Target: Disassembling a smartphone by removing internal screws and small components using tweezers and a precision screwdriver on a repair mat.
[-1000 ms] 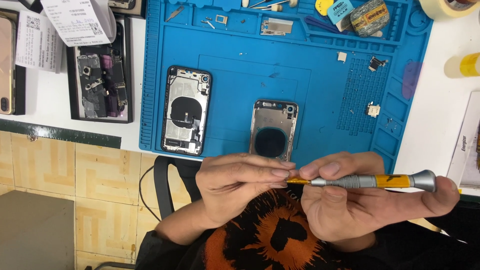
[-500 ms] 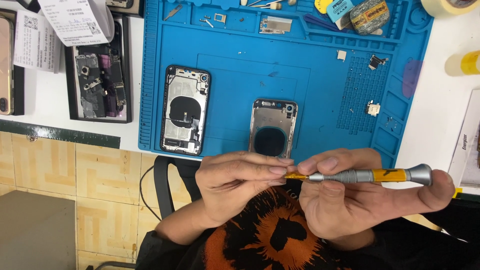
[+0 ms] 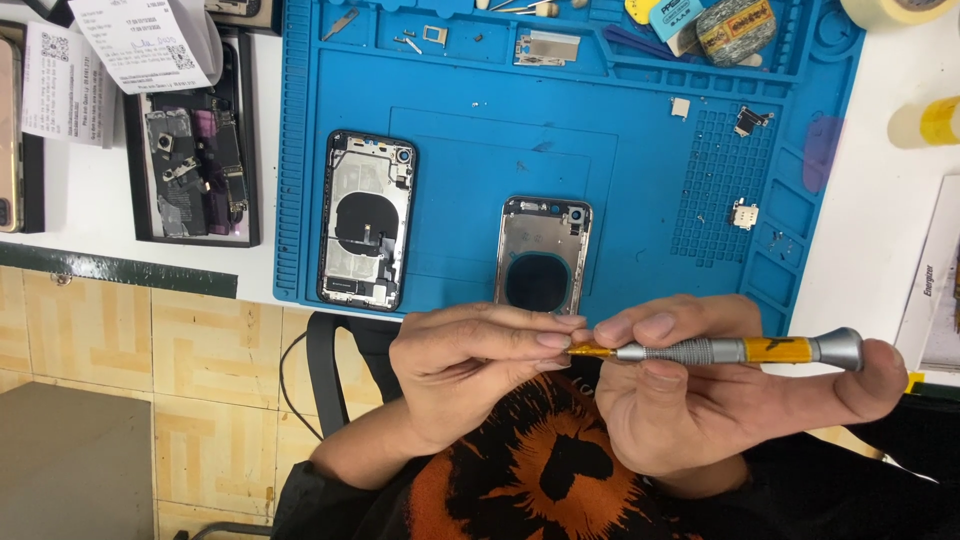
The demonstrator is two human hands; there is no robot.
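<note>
We hold a slim precision screwdriver with a knurled silver shaft and orange-yellow bands (image 3: 715, 350) level in front of our chest, below the near edge of the blue silicone repair mat (image 3: 620, 130). Our right hand (image 3: 720, 400) is closed around the driver: the thumb and forefinger pinch the knurled part near the front, and the rounded silver cap at the far end rests against a fingertip out to the right. Our left hand (image 3: 470, 375) has its fingertips drawn together, pinched on the orange tip end of the driver; whether a bit sits between them we cannot tell, since the fingers cover that spot. As far as the work goes, two phones already lie open on the mat: a black-framed phone body with its metal shields and round coil exposed (image 3: 365, 220) to the left, and an emptier silver rear housing with a dark round patch (image 3: 542, 255) just beyond our fingertips. Small loose parts sit in the mat's compartments, and a black tray holding removed circuit boards (image 3: 195, 170) stands well off to the left on the white table (image 3: 870, 230). The driver touches neither phone, so we judge that the tool is being readied.
</note>
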